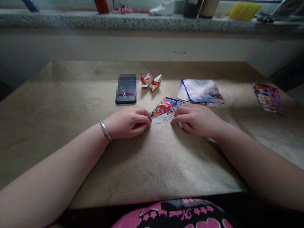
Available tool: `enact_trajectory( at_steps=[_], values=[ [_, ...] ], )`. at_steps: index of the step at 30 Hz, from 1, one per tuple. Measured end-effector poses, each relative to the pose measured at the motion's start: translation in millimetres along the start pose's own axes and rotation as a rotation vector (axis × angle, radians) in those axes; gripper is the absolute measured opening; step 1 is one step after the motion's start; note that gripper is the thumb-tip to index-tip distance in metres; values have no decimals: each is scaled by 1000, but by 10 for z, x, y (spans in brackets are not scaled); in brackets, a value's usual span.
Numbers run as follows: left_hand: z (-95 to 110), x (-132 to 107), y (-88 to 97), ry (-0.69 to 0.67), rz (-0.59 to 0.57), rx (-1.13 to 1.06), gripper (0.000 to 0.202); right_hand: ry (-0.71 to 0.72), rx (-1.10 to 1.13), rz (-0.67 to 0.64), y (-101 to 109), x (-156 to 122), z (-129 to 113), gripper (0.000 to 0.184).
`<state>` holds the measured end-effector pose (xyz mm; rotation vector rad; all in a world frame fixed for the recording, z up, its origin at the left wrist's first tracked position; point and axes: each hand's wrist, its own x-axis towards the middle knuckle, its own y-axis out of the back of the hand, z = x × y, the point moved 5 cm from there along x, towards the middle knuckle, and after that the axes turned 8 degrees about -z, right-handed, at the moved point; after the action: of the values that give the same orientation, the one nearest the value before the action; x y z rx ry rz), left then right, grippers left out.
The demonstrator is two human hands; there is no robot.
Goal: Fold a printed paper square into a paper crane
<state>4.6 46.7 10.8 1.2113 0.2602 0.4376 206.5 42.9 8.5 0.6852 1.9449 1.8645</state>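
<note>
The broad tan counter (147, 164) stretches toward a pale wall (95, 47), a speckled stone ledge (133, 23) running along the far side, soft light catching the right!

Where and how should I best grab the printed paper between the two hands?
Probably pinch the far edge of the printed paper, coming from the far side: it looks thin and nearly flat, and that edge is uncovered, while the left hand is at its left corner and the right hand overlaps its right side.

Bare hands (131, 123) (198, 120): two
Folded red-blue-white printed paper (163, 109): one
Black rectangular phone (126, 91): one
Silver metal bangle (105, 130): one
</note>
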Motion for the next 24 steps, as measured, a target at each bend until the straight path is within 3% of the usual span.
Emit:
enact_trajectory(
  at_steps=[6,15,24],
  values=[
    [-36,-17,11,14,-22,-39,23,-11,32,62,10,-33,78,31],
    [-45,-25,27,-3,-12,-70,24,-26,118,23,-10,-82,223,28],
    [-110,-37,38,4,19,-124,26,-98,22,16,-25,-79,207,25]
  ],
)
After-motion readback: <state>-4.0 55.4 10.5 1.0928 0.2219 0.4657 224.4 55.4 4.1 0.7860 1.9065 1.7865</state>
